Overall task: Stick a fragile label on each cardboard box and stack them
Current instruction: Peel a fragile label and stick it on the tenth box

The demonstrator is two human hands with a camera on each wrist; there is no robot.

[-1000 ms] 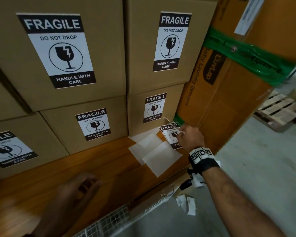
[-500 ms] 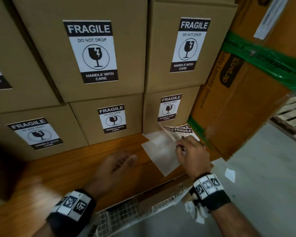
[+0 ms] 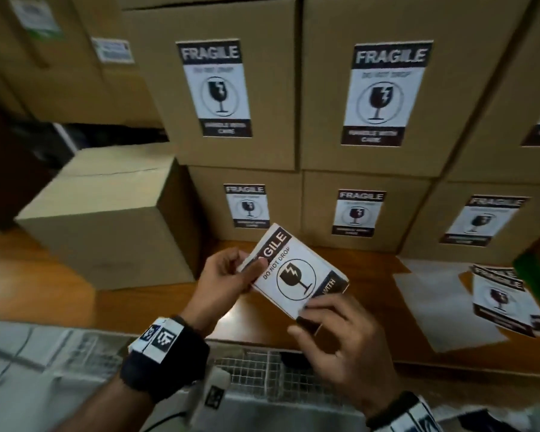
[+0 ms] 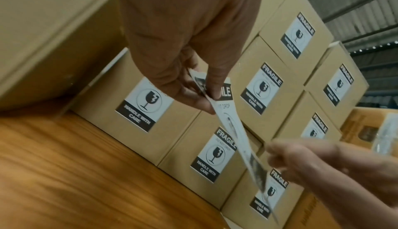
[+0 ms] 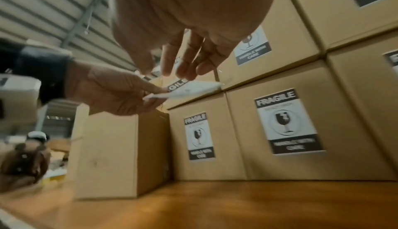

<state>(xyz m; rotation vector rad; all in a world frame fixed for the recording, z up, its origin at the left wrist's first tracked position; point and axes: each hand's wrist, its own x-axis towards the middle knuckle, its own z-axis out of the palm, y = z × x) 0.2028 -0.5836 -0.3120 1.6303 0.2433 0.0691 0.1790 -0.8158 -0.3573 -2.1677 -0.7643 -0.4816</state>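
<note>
both my hands are on one label (image 3: 296, 269) mid-frame in the head view, held up over the wooden table (image 3: 156, 310). left hand (image 3: 223, 280) pinches its top corner by the "fragile" bar, thumb on the printed face. right hand (image 3: 340, 341) pinches the bottom corner, fingers curled under it. from the left wrist view the label (image 4: 234, 130) is nearly edge-on, stretched between the two hands, touching nothing else.

the table is orange-brown wood grain, running across the lower half of the frame. on it at left sits a plain box (image 3: 113, 213) with no label showing, just beside the stack (image 3: 325, 120) of labelled boxes filling the top and right. at lower right of the frame lie spare labels (image 3: 499, 294) and some white backing sheets (image 3: 443, 300). wire mesh (image 3: 262, 372) runs along the table's near edge. in the right wrist view, corrugated metal wall (image 5: 43, 11) at upper left, and a blurry person (image 5: 25, 161) far off at lower left.
</note>
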